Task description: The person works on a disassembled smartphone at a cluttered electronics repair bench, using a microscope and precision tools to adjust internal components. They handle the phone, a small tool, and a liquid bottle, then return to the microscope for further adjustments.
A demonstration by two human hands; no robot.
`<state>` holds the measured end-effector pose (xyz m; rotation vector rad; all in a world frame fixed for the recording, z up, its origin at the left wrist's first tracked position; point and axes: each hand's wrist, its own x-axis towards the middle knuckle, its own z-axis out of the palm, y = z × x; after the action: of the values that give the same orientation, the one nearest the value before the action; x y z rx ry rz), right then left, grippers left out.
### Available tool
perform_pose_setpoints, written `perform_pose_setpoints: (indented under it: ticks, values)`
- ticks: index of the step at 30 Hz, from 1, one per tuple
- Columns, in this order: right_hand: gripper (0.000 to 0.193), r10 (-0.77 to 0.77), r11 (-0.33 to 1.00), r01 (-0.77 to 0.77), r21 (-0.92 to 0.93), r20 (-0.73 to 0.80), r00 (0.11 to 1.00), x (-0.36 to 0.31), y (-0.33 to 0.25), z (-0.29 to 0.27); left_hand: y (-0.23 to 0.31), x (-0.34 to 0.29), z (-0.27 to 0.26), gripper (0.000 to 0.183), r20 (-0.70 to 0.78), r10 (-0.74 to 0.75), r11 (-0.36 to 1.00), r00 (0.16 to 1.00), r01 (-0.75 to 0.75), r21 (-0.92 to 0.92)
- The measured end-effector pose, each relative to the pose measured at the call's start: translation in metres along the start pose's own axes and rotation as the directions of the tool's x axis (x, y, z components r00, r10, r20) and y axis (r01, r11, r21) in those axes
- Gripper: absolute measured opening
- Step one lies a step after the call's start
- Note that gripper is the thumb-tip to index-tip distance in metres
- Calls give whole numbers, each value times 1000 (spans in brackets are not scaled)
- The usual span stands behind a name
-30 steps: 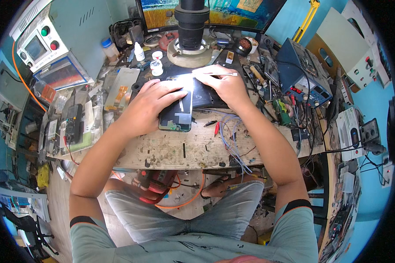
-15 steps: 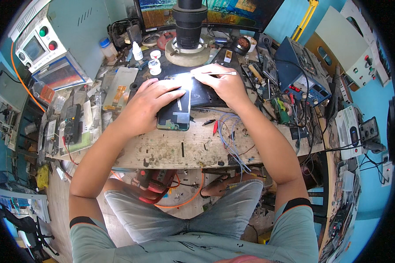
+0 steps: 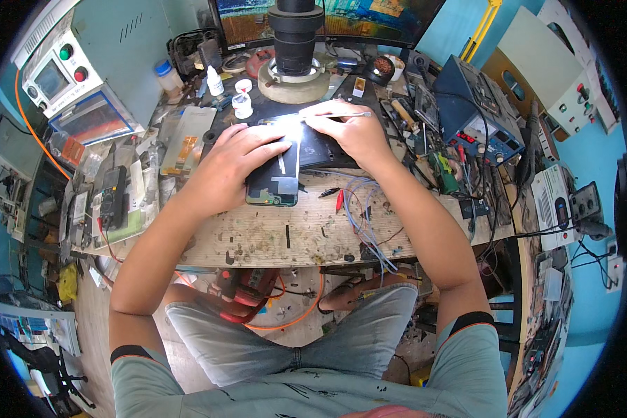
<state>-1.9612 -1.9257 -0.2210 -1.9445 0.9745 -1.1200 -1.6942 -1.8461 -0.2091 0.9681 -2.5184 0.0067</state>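
Under the bright light lies an opened phone (image 3: 272,187), its dark inner side up, with a strip of white along it. My left hand (image 3: 233,164) lies across the phone from its left side, fingers bent over its upper part and holding it. Pinched in my right hand (image 3: 345,129) is a slim metal tool (image 3: 359,114), whose rear end sticks out to the right. Its tip is lost in the glare at the phone's upper right edge. Beneath and beside the phone is a dark work mat (image 3: 320,150).
A microscope (image 3: 295,42) stands just beyond my hands. Small white jars (image 3: 242,106) and a dropper bottle (image 3: 214,82) sit left of its base. Grey cables with a red clip (image 3: 339,202) lie near the front edge. A blue bench unit (image 3: 477,115) and scattered tools fill the right.
The whole view has shifted very slightly. Both hands keep their places on the phone and the tool, and the tool has turned a little in my right hand.
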Motion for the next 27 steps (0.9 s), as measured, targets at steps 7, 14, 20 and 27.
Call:
perform_pose_setpoints:
  ticks: [7,14,20,27]
  values:
    - [24,-25,999,25,-22,-2,1000,0,1,-1,1,1,0,72,-12,8,1000,1000,-8,0]
    - [22,-41,997,42,-65,13,999,0,-2,0,2,-1,0,76,-16,-12,1000,1000,12,-22]
    - [22,-58,994,59,-87,10,998,0,-1,-1,3,0,-1,76,1,-23,1000,1000,23,-5]
    - [22,-55,995,56,-83,17,998,0,0,-1,2,0,0,77,-5,-18,1000,1000,18,-11]
